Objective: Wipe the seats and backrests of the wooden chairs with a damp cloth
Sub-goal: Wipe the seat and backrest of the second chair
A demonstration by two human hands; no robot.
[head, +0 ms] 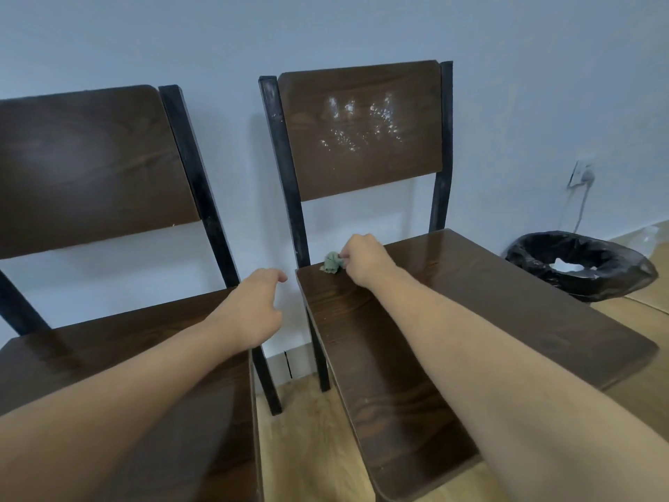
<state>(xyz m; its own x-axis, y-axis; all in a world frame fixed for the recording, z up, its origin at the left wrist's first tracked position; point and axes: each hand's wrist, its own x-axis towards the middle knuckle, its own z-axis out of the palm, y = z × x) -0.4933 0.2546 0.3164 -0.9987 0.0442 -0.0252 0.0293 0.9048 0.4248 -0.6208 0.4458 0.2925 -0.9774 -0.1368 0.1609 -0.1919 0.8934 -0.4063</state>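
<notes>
Two dark wooden chairs with black metal frames stand side by side against the wall. My right hand (364, 259) grips a small crumpled green cloth (332, 263) at the back left corner of the right chair's seat (470, 306). That chair's backrest (362, 128) carries shiny wet droplets. My left hand (253, 309) hovers over the right edge of the left chair's seat (108, 349), fingers loosely curled and holding nothing. The left chair's backrest (87, 164) looks dull, with a faint smear.
A bin lined with a black bag (579, 266) stands on the floor right of the right chair. A wall socket with a cable (583, 175) is above it. Light wooden floor (307, 447) shows in the narrow gap between the chairs.
</notes>
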